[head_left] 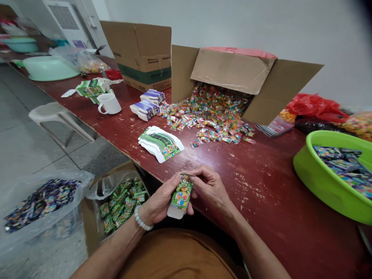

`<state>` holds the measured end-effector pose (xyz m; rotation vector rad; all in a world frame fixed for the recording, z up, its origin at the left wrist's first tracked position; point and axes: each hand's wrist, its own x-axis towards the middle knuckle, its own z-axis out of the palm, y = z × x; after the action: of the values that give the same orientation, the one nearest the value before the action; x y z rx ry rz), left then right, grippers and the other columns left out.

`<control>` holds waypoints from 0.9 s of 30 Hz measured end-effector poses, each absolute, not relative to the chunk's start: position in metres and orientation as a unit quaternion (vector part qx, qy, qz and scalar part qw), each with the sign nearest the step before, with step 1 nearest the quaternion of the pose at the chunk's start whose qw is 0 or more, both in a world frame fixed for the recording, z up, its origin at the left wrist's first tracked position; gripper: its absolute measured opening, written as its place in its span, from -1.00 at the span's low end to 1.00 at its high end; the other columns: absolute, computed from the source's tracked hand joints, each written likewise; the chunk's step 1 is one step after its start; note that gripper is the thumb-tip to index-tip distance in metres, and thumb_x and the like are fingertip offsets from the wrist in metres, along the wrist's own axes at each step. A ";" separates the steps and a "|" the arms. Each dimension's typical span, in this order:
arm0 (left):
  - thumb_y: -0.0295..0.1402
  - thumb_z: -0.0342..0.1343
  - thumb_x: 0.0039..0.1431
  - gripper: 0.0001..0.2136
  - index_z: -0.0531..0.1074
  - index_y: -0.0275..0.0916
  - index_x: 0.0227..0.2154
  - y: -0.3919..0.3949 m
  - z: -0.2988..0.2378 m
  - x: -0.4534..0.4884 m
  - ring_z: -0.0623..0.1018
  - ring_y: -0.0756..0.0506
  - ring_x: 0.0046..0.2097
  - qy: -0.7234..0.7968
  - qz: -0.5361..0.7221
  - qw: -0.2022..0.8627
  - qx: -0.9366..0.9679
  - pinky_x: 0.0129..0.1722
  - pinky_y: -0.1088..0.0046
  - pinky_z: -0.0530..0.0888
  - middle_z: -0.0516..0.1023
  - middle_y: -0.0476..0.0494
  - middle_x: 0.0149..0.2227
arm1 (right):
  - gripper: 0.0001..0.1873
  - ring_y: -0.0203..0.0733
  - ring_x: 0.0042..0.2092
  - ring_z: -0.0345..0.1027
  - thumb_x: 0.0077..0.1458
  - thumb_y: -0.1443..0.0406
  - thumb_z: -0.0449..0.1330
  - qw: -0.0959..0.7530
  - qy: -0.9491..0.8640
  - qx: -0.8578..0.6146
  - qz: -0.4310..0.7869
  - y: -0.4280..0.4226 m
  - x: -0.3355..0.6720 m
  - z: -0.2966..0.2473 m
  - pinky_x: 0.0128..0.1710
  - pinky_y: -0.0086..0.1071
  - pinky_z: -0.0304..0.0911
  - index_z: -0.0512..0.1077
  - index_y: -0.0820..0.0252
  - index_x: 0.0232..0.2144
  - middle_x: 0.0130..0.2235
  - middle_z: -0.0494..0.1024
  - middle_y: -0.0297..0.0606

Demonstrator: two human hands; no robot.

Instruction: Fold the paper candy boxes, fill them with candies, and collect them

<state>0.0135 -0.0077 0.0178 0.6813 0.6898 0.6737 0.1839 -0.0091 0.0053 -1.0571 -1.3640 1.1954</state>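
Note:
A small green printed carton (182,194) is gripped in my left hand (159,199), fingers wrapped round its side. My right hand (211,186) pinches the carton's upper end, where a flap shows near the thumb. A white flap sticks out at the lower end. Just beyond my hands, a fanned stack of flattened green cartons (162,144) lies on the red table (232,217). Farther back, small wrapped candies (213,120) spill from a tipped cardboard box (226,68).
Below left, a cardboard box (88,228) holds filled green cartons, beside a plastic bag (20,242) of purple packets. A green basin (325,186) of packets stands right. A white mug (109,104), purple cartons (147,108) and a stool (54,112) are farther left.

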 end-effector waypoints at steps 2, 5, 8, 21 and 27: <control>0.05 -0.03 0.25 -0.46 0.26 -0.19 0.15 -0.008 0.016 0.016 0.54 -0.05 -0.56 0.338 0.315 0.832 0.306 -0.57 0.46 0.50 0.54 -0.13 -0.43 | -0.83 -0.19 -0.32 0.43 0.17 0.18 0.21 0.476 -0.614 -0.436 0.455 -0.010 0.186 0.009 -0.27 -0.29 0.35 0.54 0.12 -0.31 -0.24 0.58 -0.21; 0.06 -0.05 0.25 -0.42 0.24 -0.18 0.20 -0.007 0.016 0.020 0.51 -0.03 -0.58 0.366 0.328 0.809 0.323 -0.61 0.48 0.48 0.52 -0.09 -0.46 | -0.80 -0.21 -0.34 0.46 0.19 0.20 0.19 0.466 -0.616 -0.443 0.455 -0.009 0.187 0.015 -0.30 -0.31 0.37 0.50 0.15 -0.42 -0.23 0.60 -0.20; 0.11 -0.06 0.22 -0.37 0.26 -0.21 0.21 -0.008 0.018 0.024 0.49 -0.01 -0.60 0.372 0.337 0.788 0.356 -0.64 0.52 0.45 0.52 -0.10 -0.46 | -0.85 -0.33 -0.54 0.39 0.12 0.21 0.25 0.446 -0.579 -0.459 0.505 -0.004 0.186 0.019 -0.52 -0.41 0.31 0.49 0.18 -0.39 -0.33 0.60 -0.26; 0.06 -0.07 0.26 -0.40 0.27 -0.27 0.20 -0.007 0.014 0.020 0.48 0.00 -0.61 0.356 0.344 0.766 0.411 -0.64 0.53 0.45 0.54 -0.12 -0.48 | -0.72 -0.32 -0.56 0.35 0.06 0.10 0.30 0.473 -0.494 -0.394 0.614 -0.002 0.183 0.025 -0.56 -0.40 0.32 0.45 0.20 -0.46 -0.42 0.55 -0.30; 0.05 -0.05 0.25 -0.42 0.19 -0.15 0.23 -0.007 0.009 0.024 0.48 -0.01 -0.64 0.393 0.341 0.766 0.378 -0.68 0.53 0.43 0.49 -0.02 -0.51 | -0.87 -0.26 -0.38 0.37 0.19 0.25 0.18 0.411 -0.703 -0.420 0.400 -0.005 0.191 0.015 -0.31 -0.33 0.30 0.49 0.15 -0.36 -0.35 0.47 -0.28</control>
<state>0.0244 -0.0074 0.0085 0.8207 0.8528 0.7405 0.1906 -0.0049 0.0149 -1.0563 -1.7699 1.0062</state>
